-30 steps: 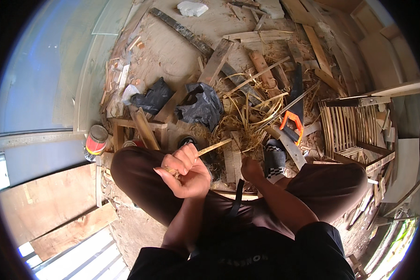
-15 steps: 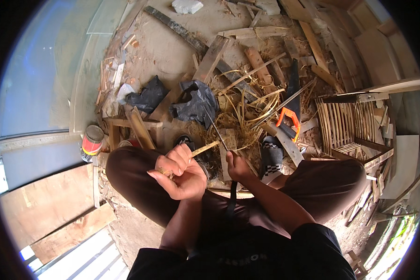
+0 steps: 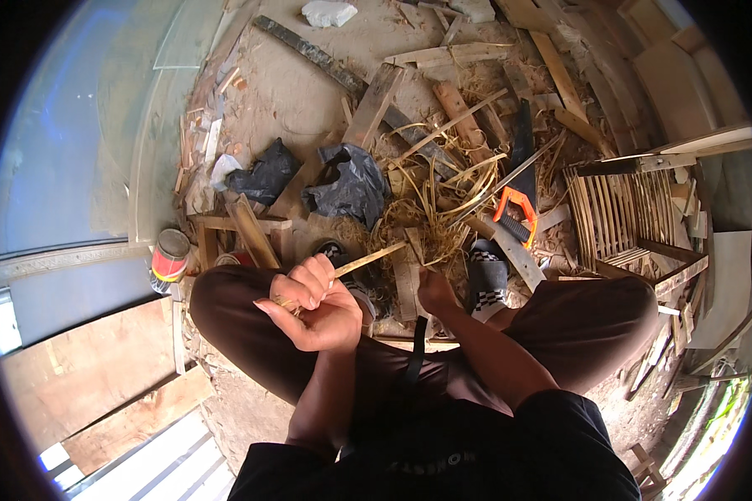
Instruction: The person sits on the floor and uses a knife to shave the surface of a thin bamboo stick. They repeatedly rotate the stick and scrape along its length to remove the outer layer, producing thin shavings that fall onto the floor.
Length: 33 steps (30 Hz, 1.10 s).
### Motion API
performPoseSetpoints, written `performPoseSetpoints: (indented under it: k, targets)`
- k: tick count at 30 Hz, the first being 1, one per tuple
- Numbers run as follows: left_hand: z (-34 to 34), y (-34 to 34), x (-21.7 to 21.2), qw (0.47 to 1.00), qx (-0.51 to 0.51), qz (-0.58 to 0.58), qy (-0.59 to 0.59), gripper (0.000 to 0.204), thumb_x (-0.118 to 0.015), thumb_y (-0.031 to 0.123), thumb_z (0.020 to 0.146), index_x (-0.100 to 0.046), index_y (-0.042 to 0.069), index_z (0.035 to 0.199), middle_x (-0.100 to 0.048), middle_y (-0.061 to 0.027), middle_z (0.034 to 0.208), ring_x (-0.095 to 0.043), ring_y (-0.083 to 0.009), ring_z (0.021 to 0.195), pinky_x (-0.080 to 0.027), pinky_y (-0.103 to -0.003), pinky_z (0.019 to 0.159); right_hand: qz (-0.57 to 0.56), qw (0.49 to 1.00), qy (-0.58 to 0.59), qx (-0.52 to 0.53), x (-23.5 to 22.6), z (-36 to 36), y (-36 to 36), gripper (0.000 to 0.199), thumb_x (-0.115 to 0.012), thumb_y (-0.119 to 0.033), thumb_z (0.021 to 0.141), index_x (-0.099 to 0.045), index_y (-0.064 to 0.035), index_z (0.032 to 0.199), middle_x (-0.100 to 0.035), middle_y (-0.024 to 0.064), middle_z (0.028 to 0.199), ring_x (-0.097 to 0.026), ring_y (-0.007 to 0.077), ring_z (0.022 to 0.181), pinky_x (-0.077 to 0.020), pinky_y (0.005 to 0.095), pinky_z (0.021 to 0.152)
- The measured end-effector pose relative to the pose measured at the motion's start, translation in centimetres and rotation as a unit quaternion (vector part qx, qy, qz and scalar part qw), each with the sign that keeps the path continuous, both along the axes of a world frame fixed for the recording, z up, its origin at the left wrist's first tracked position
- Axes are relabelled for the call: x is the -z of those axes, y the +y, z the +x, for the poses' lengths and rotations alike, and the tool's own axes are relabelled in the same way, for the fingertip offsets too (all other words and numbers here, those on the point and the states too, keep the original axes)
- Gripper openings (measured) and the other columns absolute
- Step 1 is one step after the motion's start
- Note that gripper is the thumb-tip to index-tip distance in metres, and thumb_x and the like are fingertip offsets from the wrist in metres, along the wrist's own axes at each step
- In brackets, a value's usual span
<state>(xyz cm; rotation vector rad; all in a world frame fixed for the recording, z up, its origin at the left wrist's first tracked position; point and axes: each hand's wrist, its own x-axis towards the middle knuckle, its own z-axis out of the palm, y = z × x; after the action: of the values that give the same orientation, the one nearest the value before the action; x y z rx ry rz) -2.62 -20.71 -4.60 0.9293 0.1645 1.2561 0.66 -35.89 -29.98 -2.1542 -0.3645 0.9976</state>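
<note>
My left hand (image 3: 313,305) is closed around a pale bamboo strip (image 3: 369,259), which sticks out to the right over the floor between my feet. Opposite it, my right hand (image 3: 437,294) is closed on the handle end of a knife (image 3: 417,250). Its narrow dark blade points away from me, and the strip's far tip meets it or lies very close; whether they touch I cannot tell. My fingers hide the handle. Below them a flat wood block (image 3: 407,288) lies between my sandals, next to a heap of curly shavings (image 3: 426,209).
An orange-handled saw (image 3: 516,217) lies right of the shavings. Black plastic bags (image 3: 347,185) and loose planks (image 3: 376,104) are ahead. A slatted wooden frame (image 3: 618,213) stands at right, a tin can (image 3: 171,255) by my left knee.
The knife has swung so its blade looks shorter and more upright. My left hand has shifted slightly left and down, and more of the strip shows.
</note>
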Motion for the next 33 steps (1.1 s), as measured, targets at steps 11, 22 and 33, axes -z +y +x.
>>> performPoseSetpoints:
  k: [11,22,33]
  targets:
    - [-0.1,0.6,0.0,1.000,0.010,0.004,0.001,0.053,-0.032,0.050,0.108,-0.033,0.013,0.070,-0.024,0.0037,0.057,-0.018,-0.0101,0.055,-0.020,-0.029,0.056,-0.071,0.996,0.012,-0.054,0.0,1.4,0.0,0.057,-0.028,-0.039,0.108,-0.064,0.0023,0.093,-0.065,0.0299,0.081,-0.063,0.0508,0.082,-0.0487,0.0594,0.075]
    - [-1.9,1.6,0.5,0.991,0.078,0.034,0.099,0.058,-0.031,0.057,0.106,-0.030,0.015,0.067,-0.020,0.0035,0.053,-0.014,-0.0105,0.050,-0.018,-0.029,0.053,0.138,0.987,-0.050,-0.065,-10.1,-0.4,2.9,0.052,-0.037,-0.037,0.107,-0.064,-0.0008,0.082,-0.064,0.0314,0.079,-0.063,0.0521,0.078,-0.0496,0.0583,0.072]
    - [-1.6,0.4,0.3,0.989,0.087,0.059,0.099,0.060,-0.032,0.056,0.106,-0.029,0.013,0.064,-0.020,0.0023,0.052,-0.013,-0.0113,0.050,-0.018,-0.030,0.052,0.162,0.984,-0.064,-0.029,-7.7,-1.3,3.0,0.045,-0.036,-0.034,0.108,-0.059,0.0009,0.092,-0.060,0.0285,0.070,-0.061,0.0506,0.072,-0.0456,0.0546,0.063]
